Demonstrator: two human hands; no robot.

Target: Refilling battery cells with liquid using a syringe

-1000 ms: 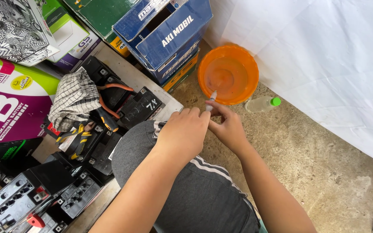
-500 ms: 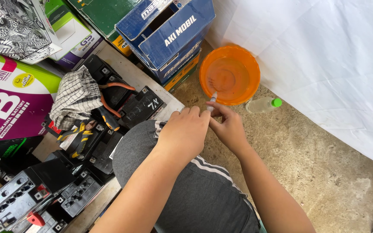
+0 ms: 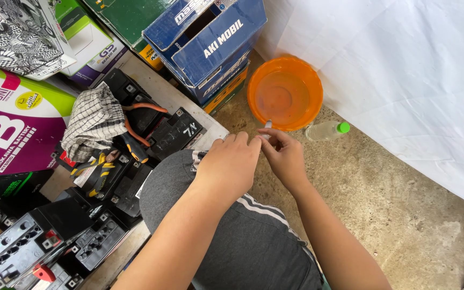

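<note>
Left hand and right hand both closed on a small syringe — tip at the near rim of the orange basin on the concrete floor.

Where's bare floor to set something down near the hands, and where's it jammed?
Free: the concrete floor right of the right hand, below the white sheet and small bottle. Crowded: left of the left hand, with batteries, pliers, checked cloth; boxes adjoin the orange basin.
</note>
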